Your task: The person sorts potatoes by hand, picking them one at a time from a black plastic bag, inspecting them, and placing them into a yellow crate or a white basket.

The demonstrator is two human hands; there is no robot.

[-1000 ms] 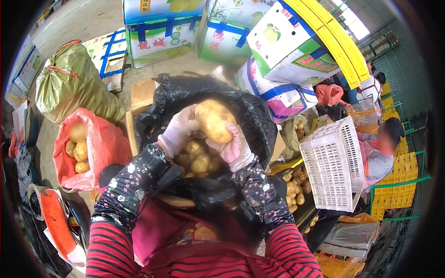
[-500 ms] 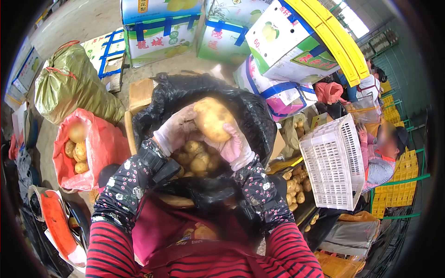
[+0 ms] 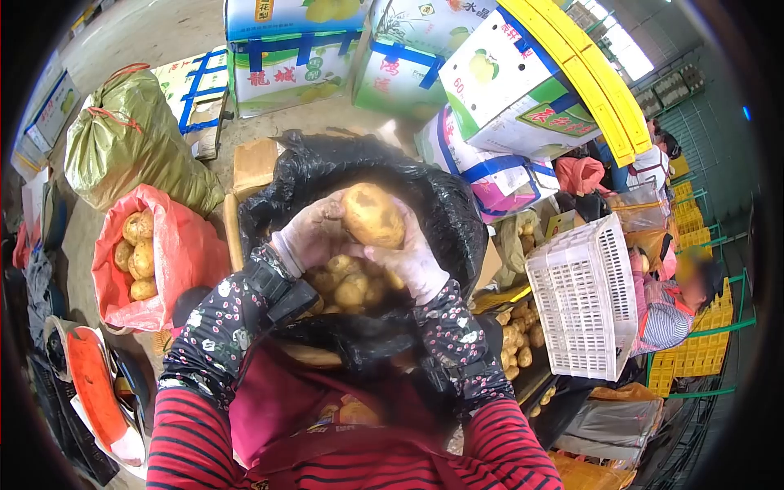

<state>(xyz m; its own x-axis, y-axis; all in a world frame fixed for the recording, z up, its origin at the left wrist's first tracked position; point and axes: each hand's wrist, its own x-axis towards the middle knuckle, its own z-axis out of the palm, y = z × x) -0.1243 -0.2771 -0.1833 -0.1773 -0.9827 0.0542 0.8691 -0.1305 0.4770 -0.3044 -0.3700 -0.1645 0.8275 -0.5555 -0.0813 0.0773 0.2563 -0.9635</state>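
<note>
A large yellow potato (image 3: 372, 216) is held up between my two gloved hands. My left hand (image 3: 311, 232) curls against its left side, and my right hand (image 3: 415, 255) wraps its right and lower side. Both gloves are pale pink and smudged with dirt. Under them, several potatoes (image 3: 351, 289) lie in a container lined with a black plastic bag (image 3: 441, 204). The bag's crumpled edge surrounds my hands.
At left stand a red sack (image 3: 196, 253) of potatoes and a tied green sack (image 3: 122, 155). Printed cartons (image 3: 294, 73) are stacked ahead. At right are a white crate (image 3: 581, 302), loose potatoes (image 3: 523, 335) and a person in a striped top (image 3: 665, 318).
The potato has turned between my hands, and my right-hand fingers have shifted round behind its right side. The view has moved slightly.
</note>
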